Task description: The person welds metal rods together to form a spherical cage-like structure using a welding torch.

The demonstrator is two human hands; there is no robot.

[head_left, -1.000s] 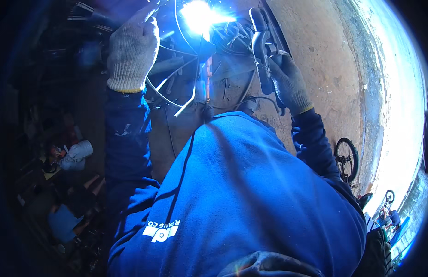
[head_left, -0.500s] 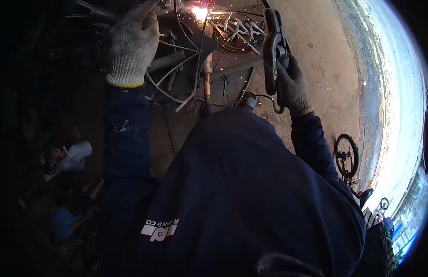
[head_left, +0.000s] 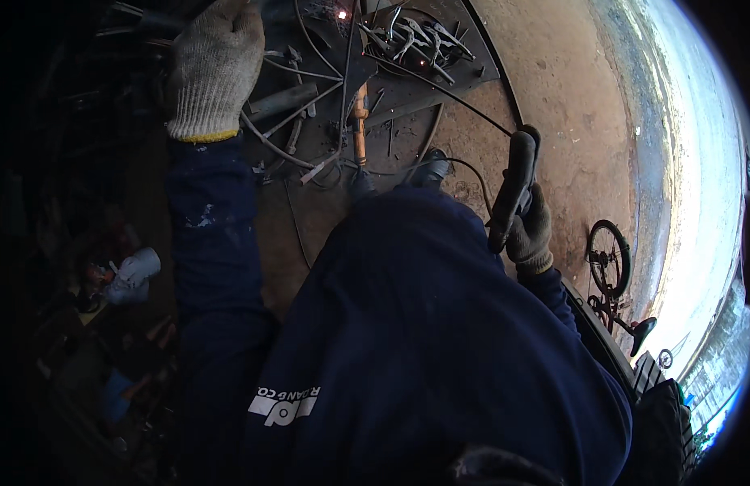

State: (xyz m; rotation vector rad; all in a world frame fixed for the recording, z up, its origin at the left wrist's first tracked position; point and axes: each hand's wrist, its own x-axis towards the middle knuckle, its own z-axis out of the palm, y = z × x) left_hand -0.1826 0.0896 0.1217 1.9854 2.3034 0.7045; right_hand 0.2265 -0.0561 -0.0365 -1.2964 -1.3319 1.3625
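Note:
My left hand, in a knitted glove with a yellow cuff, is at the upper left with its fingers curled at the picture's top edge. What they close on is hidden. My gloved right hand grips a black welding electrode holder beside my right thigh. From its far end a thin welding rod slants up and left to a faintly glowing tip. Beyond that tip, a small red-hot spot glows on the dark metalwork. Curved metal rods fan out between my left hand and an orange-brown handle.
Several silvery locking clamps lie heaped on a dark metal worktop. A cable curves toward the electrode holder. My dark shoe stands below the worktop. A bicycle is at the right, and a white object lies at the left.
The bright arc and its sparks have gone, leaving a small glow. My right hand has drawn the electrode holder back toward me and to the right. My left hand appears slightly farther left and up.

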